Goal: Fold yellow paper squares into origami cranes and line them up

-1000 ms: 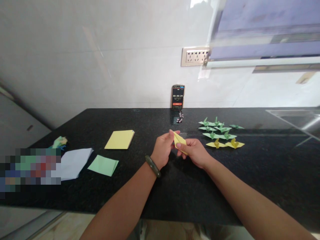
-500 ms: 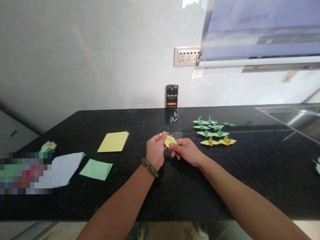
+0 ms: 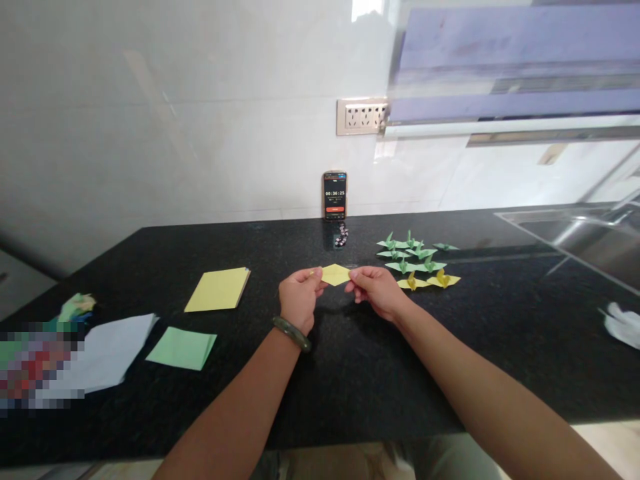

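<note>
Foremost, a pale-green folded paper sheet [image 3: 181,348] is lying on the speckled black counter [image 3: 360,387], left of the hands. Farther back, the left hand [image 3: 299,297], with a dark-green bangle [image 3: 291,333] around its wrist, and the right hand [image 3: 376,291] are clamping opposite ends of a small, folded yellow paper diamond [image 3: 335,274] between thumb and fingers, the diamond hovering above the counter. Beyond, yellow paper cranes [image 3: 443,279] and green paper cranes [image 3: 429,266] are standing near the right hand, and an upright phone [image 3: 335,197] is leaning against the pale wall [image 3: 240,153].
</note>
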{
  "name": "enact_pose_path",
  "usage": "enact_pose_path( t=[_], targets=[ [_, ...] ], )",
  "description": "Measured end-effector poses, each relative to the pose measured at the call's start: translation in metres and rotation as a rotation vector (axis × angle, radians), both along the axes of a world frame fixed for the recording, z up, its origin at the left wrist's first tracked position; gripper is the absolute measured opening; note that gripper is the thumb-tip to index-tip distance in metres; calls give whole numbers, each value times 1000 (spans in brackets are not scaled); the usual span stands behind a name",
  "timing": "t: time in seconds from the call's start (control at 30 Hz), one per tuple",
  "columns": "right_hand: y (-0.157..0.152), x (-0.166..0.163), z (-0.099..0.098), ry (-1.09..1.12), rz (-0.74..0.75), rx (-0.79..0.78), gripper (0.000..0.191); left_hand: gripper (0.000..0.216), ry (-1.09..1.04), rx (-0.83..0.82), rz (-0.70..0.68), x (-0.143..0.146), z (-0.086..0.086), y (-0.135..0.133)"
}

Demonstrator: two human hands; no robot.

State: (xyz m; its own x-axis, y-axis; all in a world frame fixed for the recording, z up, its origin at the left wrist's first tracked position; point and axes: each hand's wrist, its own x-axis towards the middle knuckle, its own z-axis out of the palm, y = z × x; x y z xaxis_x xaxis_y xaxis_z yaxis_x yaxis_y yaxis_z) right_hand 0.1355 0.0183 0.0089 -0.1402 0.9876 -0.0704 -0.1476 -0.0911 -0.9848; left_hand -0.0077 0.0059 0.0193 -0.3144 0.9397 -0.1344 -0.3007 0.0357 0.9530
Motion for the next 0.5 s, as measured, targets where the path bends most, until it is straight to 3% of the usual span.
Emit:
enact_pose_path(
  t=[0.33, 0.43, 0.5],
  targets=[
    [-2, -1, 4, -77, -82, -15, 25, 39, -112, -38, -36, -5, 6, 0],
    [0, 2, 4, -94, -148, 11, 26, 49, -174, 7, -92, -5, 5, 1],
    [0, 4, 3, -87, -139, 18, 28, 48, -213, 32, -199, -4, 4, 0]
  ],
)
